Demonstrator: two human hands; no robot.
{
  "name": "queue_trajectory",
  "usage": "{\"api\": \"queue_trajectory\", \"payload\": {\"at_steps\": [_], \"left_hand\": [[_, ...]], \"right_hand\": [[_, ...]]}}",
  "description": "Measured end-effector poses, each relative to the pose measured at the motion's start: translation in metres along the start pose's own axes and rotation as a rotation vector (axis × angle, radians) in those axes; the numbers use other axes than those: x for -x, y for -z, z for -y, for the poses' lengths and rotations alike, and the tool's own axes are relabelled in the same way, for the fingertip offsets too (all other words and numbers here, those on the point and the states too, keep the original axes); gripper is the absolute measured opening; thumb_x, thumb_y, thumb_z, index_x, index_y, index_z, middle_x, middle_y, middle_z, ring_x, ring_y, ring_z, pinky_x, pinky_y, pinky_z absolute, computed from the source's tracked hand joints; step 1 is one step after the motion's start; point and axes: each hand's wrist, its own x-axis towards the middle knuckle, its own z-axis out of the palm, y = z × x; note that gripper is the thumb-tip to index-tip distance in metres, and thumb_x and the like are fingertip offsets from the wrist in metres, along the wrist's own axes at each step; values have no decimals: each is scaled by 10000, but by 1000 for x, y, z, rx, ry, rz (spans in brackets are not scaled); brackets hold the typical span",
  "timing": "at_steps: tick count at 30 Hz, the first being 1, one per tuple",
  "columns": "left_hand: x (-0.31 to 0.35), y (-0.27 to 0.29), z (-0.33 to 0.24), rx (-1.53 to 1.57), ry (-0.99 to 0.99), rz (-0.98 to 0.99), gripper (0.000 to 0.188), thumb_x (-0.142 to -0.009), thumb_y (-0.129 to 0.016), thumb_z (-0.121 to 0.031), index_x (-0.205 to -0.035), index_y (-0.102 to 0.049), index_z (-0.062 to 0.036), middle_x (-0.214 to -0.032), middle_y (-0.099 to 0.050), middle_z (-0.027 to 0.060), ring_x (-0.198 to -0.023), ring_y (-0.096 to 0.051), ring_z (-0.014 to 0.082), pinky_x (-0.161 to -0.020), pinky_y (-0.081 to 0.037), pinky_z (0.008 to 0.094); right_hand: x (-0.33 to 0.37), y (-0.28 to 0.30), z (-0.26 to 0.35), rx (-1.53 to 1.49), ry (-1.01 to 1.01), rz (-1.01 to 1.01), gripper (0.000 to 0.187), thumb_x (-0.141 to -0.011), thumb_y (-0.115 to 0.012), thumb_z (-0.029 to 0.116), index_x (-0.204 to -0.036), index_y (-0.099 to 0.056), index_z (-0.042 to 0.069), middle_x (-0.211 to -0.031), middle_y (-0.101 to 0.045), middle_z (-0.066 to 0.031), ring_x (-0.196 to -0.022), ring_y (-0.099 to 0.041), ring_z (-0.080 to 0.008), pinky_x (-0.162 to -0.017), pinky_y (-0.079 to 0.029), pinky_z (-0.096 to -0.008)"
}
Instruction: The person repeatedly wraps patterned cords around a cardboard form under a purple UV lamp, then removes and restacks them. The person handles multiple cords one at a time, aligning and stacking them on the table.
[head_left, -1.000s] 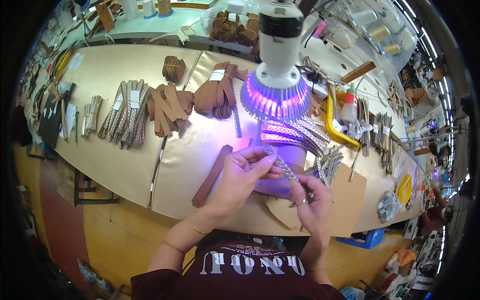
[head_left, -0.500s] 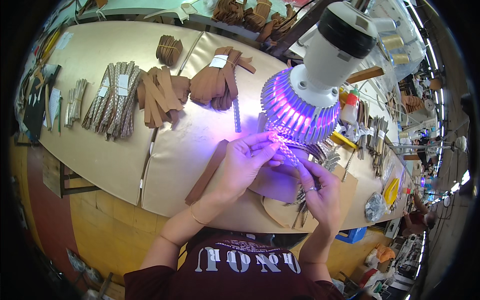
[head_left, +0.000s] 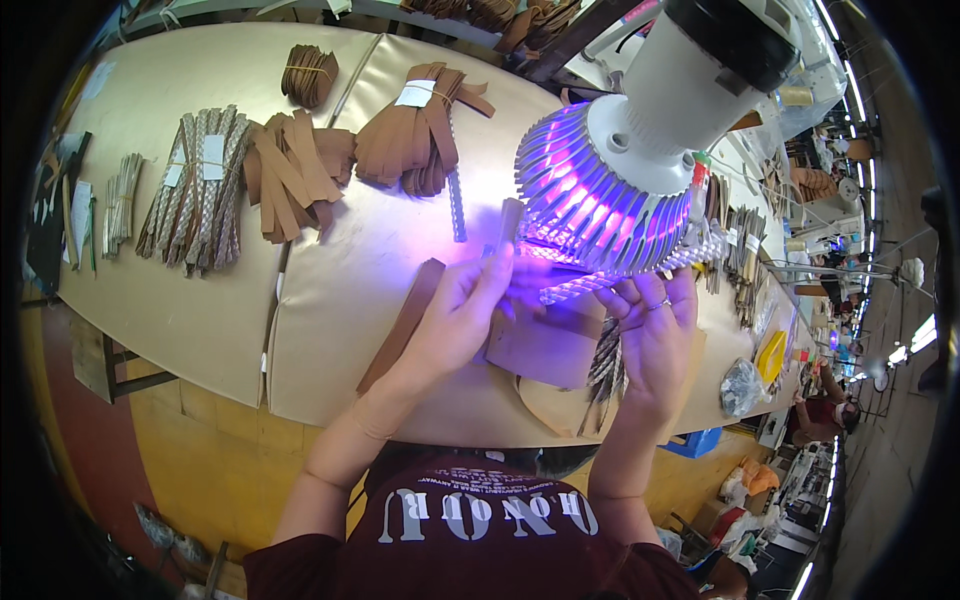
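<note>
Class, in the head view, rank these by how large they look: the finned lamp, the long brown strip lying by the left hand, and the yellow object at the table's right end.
1. Finned lamp, though it is nearest the camera.
2. Long brown strip.
3. Yellow object.

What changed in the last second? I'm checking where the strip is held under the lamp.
Both hands rose in view, closer under the finned lamp. The left hand and right hand hold the pale patterned strip between them as before, now stretched just below the violet light. The brown strap bundles and the long brown strip on the table lie unchanged.
</note>
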Motion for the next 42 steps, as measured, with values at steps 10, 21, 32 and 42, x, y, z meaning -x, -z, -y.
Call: {"api": "queue_trajectory", "payload": {"at_steps": [10,21,32,42], "left_hand": [[3,-14,21,16,10,74,264,-1004,-566,-207,-1054,-674,28,-890,-691,39,-717,-583,56,-666,-470,205],[42,-23,42,-180,-61,26,165,-950,-619,-96,-1054,-676,19,-905,-679,78,-698,-592,97,-626,-483,235],[48,-13,83,-952,-550,-221,512,-790,-769,-349,-1211,-661,-78,-989,-581,76,-715,-614,193,-623,-501,312],[48,-13,86,-936,-534,-194,514,-798,-753,-336,-1224,-656,-66,-980,-573,74,-690,-599,173,-616,-502,309]], "right_hand": [[30,1,-10,160,174,-274,395,-979,-535,32,-1341,-377,43,-1228,-577,-150,-1037,-638,-220,-805,-564,-322],[54,16,35,1570,382,264,180,-948,-632,145,-1017,-666,-17,-892,-679,-75,-849,-603,-131,-762,-455,-285],[20,-7,2,1416,-1,134,223,-891,-676,162,-791,-643,-35,-570,-546,-108,-495,-458,-162,-507,-373,-325],[19,-10,-6,1492,86,223,240,-883,-701,181,-779,-632,-23,-602,-571,-125,-481,-468,-195,-502,-381,-343]]}}
